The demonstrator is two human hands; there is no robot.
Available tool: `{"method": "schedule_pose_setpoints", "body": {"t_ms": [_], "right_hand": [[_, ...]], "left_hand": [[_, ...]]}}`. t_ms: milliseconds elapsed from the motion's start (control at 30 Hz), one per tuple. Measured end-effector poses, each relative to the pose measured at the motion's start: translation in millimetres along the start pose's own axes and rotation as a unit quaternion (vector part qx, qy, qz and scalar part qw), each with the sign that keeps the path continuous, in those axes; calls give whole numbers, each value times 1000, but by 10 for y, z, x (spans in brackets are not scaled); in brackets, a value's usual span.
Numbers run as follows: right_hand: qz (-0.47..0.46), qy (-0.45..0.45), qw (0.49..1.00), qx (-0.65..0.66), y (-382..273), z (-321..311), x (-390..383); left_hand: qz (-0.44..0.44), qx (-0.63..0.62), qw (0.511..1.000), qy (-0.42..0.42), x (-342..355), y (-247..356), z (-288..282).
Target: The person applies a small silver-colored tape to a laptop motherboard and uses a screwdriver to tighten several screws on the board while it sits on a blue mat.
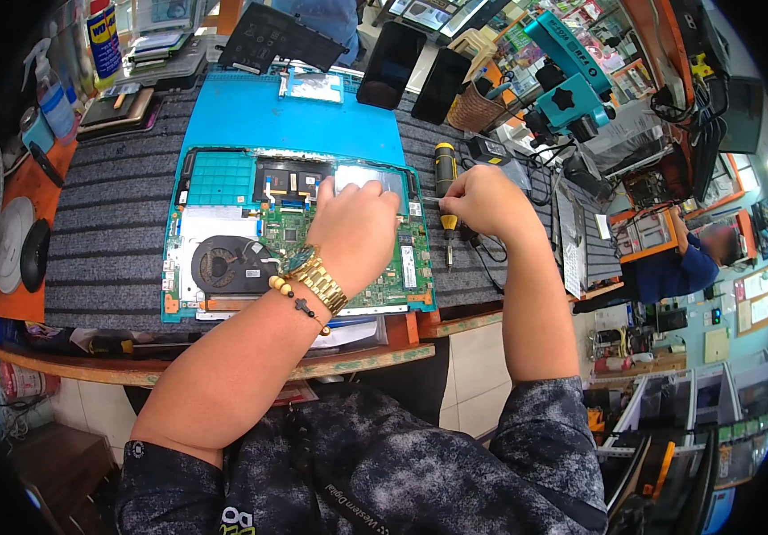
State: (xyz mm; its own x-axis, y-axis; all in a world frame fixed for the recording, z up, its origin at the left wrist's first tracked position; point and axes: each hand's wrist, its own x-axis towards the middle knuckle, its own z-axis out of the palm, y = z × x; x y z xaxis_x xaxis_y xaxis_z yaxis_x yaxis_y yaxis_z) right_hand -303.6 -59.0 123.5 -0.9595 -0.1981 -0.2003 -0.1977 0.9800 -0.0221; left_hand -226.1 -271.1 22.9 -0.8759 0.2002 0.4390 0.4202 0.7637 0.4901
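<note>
L grip, fingers spread, is down on a shiny silver rectangular part in an open teal-edged laptop base w/ round black fan; can't tell if it's grasping. R grip, fingertips pinched, is over a yellow-and-black screwdriver; can't tell if it's held. Base lies flat on the surface, bright-blue mat just past it, grey ribbed mat alongside.
</note>
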Motion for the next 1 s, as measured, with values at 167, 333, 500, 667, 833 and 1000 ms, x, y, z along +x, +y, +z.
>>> {"method": "schedule_pose_setpoints", "body": {"t_ms": [167, 333, 500, 667, 833, 1000], "right_hand": [[2, -7, 1000, -12, 2, 5, 20], [-12, 27, 1000, -10, -15, 58, 26], [-1, 24, 1000, -16, -51, 43, 24], [7, 1, 999, -42, -98, 12, 25], [6, -6, 998, -57, -100, -12, 40], [-3, 37, 998, -55, -61, 9, 33]], "left_hand": [[-1, 7, 1000, -5, 2, 7, 0], [0, 3, 1000, -4, 5, 1, -1], [-2, 3, 1000, -2, 0, 9, -3], [-2, 0, 1000, -3, 4, 12, -9], [-2, 2, 1000, -2, -3, 17, -21], [-4, 0, 1000, -10, 0, 22, -33]]}}
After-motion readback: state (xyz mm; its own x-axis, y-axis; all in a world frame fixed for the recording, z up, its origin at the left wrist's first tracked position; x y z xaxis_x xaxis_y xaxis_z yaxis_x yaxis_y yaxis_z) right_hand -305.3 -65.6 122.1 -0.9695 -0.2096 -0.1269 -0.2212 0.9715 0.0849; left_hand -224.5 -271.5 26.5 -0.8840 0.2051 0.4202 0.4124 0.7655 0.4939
